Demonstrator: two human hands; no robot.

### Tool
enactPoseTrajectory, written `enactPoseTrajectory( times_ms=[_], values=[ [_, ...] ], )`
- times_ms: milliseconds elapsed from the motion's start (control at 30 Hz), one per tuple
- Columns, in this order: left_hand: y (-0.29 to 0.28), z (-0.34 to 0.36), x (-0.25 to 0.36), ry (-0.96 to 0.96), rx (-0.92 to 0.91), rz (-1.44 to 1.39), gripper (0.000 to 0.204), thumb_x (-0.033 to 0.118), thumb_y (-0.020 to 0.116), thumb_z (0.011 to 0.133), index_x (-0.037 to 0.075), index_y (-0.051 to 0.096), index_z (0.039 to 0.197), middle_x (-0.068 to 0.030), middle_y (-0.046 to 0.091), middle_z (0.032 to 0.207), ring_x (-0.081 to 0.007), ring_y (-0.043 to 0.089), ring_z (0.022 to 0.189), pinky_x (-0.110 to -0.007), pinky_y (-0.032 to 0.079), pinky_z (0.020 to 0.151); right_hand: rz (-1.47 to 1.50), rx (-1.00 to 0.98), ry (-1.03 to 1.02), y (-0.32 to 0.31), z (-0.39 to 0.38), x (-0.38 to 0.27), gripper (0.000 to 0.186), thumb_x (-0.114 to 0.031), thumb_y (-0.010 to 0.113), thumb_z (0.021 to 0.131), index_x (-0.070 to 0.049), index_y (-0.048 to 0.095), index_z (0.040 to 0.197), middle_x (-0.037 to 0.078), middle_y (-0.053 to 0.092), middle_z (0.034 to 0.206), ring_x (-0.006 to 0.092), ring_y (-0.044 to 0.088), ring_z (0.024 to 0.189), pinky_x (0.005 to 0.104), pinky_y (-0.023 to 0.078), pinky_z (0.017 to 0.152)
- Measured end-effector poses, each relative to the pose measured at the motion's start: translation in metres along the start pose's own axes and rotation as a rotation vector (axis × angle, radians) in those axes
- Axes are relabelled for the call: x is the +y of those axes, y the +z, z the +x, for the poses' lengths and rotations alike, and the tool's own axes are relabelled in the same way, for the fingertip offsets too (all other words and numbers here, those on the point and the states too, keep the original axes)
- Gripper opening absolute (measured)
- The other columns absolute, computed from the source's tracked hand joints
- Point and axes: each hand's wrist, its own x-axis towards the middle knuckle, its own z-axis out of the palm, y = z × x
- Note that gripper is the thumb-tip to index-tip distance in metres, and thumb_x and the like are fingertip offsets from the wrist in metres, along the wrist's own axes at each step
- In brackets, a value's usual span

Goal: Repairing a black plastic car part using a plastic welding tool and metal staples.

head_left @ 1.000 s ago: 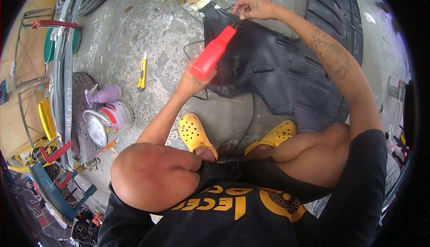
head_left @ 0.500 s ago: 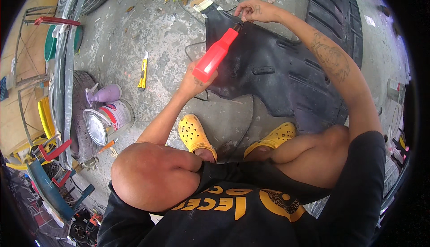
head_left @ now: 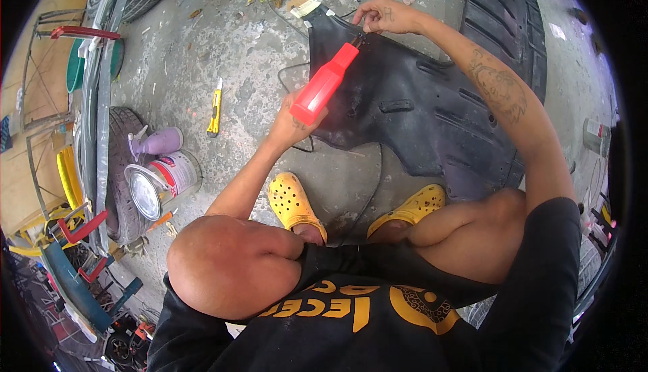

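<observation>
Holding red tool [head_left: 325, 83] w/ left hand [head_left: 291, 124]; paint can [head_left: 162, 182] on side, lid shut.

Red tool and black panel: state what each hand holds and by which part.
Left hand grips the red tool by its rear handle end. Right hand pinches the black plastic panel at its top edge.

The person is squatting, knees bent wide, and both arms are reaching forward toward the far side. The left hand [head_left: 291, 121] is curling shut around a red handle, wrist cocked slightly, forearm running up from the near left. The right arm is stretching out much farther, nearly straight, its tattooed forearm turned upward. The right hand [head_left: 385, 16] is pinching down at the far end, fingers [head_left: 364, 20] bunched together and thumb tucked under.
</observation>
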Motion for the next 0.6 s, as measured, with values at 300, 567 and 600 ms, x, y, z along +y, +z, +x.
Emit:
enactPoseTrajectory(
  times_ms=[300, 567, 600],
  values=[
    [-0.0006, 0.0008, 0.0017, -0.033, 0.000, -0.052, 0.022, 0.011, 0.067, 0.080, 0.001, 0.060, 0.098, -0.0173, 0.065, 0.087, -0.0344, 0.065, 0.081, -0.038, 0.051, 0.077, 0.010, 0.004, -0.012, 0.0007, 0.0008, 0.0028, 0.027, -0.010, 0.062, 0.086, -0.002, 0.062, 0.112, 0.000, 0.058, 0.072, 0.0093, 0.055, 0.068, 0.0265, 0.046, 0.066],
    [-0.0015, 0.0017, 0.0023, -0.031, 0.005, -0.060, 0.020, 0.011, 0.066, 0.079, 0.001, 0.059, 0.095, -0.0174, 0.064, 0.086, -0.0345, 0.064, 0.080, -0.039, 0.051, 0.075, -0.001, -0.002, -0.009, -0.0003, 0.0011, 0.0002, 0.029, -0.011, 0.063, 0.085, -0.002, 0.063, 0.112, 0.000, 0.058, 0.072, 0.0091, 0.055, 0.068, 0.0262, 0.046, 0.066],
    [-0.0020, 0.0017, 0.0023, -0.021, 0.004, -0.030, 0.020, 0.011, 0.066, 0.079, 0.001, 0.059, 0.095, -0.0175, 0.064, 0.087, -0.0343, 0.064, 0.080, -0.039, 0.051, 0.075, -0.005, 0.005, -0.011, -0.0003, 0.0008, -0.0001, 0.029, -0.011, 0.063, 0.085, -0.001, 0.063, 0.112, 0.000, 0.058, 0.072, 0.0090, 0.055, 0.068, 0.0262, 0.045, 0.066]
  ],
)
